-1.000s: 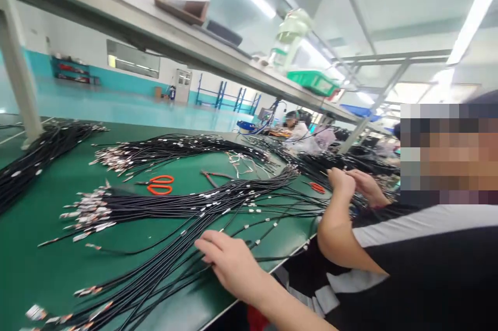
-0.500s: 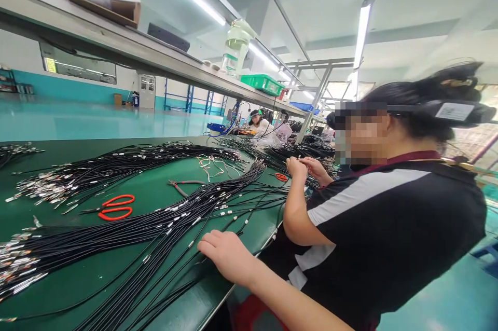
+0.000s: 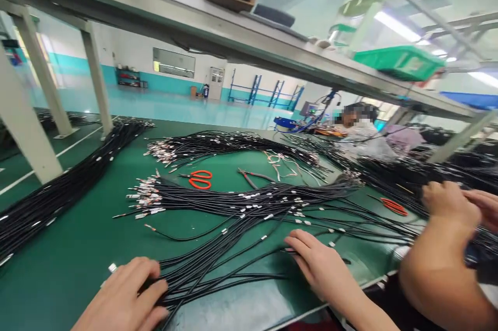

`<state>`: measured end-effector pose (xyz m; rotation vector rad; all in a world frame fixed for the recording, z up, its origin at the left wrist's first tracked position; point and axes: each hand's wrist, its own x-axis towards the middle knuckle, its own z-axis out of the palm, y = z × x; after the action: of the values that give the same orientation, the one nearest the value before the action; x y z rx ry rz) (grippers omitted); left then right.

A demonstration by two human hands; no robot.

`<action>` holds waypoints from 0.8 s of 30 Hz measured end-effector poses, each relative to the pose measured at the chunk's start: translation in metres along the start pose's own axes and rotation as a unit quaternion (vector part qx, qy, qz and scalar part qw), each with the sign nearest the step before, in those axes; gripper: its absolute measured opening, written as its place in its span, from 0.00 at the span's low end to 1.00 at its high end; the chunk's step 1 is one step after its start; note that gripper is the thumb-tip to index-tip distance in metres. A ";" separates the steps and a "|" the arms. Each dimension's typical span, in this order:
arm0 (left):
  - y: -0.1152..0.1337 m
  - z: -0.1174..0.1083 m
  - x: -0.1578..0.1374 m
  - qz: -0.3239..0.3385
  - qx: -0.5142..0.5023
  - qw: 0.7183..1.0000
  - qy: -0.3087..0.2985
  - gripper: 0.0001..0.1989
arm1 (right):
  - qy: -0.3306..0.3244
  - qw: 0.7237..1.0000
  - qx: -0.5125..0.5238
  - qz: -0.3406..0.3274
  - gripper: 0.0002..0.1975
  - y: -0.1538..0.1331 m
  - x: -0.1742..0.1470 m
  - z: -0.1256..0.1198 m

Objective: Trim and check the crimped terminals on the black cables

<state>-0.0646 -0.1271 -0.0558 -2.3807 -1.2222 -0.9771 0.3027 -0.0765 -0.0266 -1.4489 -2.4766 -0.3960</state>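
At the lower left, my left hand (image 3: 124,294) curls its fingers over the near ends of a bunch of thin black cables (image 3: 202,263), which hides those ends. My right hand (image 3: 321,266) is by the table's front edge, fingers together and bent, its fingertips on a single black cable (image 3: 257,259). Small white labels sit along the cables. Behind both hands lies a thicker bundle of black cables (image 3: 210,200) with stripped, pale ends to the left. Orange-handled scissors (image 3: 200,179) and pliers (image 3: 257,176) rest beyond it.
Another cable bundle (image 3: 233,141) lies farther back, and one (image 3: 78,180) at left beside metal posts (image 3: 93,77). A shelf (image 3: 218,25) crosses above the green table (image 3: 97,227). At right, a co-worker's arm (image 3: 443,258) works near a second orange-handled scissors (image 3: 393,206).
The view has swung left. My left hand has come into view over the cable ends; my right hand still lies at the cables near the table edge.
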 end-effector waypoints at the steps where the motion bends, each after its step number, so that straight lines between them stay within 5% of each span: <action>1: 0.002 0.002 0.001 0.030 0.026 0.999 -0.006 0.17 | 0.010 1.000 0.022 -0.005 0.13 -0.006 0.006 -0.001; 5: 0.010 0.017 -0.001 0.118 0.114 0.986 -0.042 0.27 | 0.003 0.991 0.124 -0.049 0.16 -0.048 0.046 -0.004; 9: 0.014 0.023 0.003 0.119 0.116 0.981 -0.103 0.22 | -0.069 0.976 0.164 -0.124 0.18 -0.101 0.095 0.006; 12: 0.007 0.015 0.015 0.100 0.099 0.975 -0.171 0.28 | -0.106 0.972 0.128 -0.165 0.14 -0.126 0.120 0.012; 15: -0.005 0.010 0.027 0.048 0.105 0.973 -0.200 0.32 | -0.147 0.955 0.158 -0.202 0.12 -0.133 0.129 0.010; 19: -0.008 0.021 0.022 0.014 0.121 0.970 -0.212 0.17 | -0.195 0.931 0.211 -0.225 0.13 -0.130 0.120 0.003; 24: 0.006 0.044 -0.007 0.054 0.162 0.978 -0.118 0.08 | -0.226 0.914 0.223 -0.251 0.10 -0.123 0.107 0.001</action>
<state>-0.0431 -0.1116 -0.0922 -2.3150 -1.2086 -0.4311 0.1435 -0.0476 -0.0043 -0.7679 -3.0184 0.4634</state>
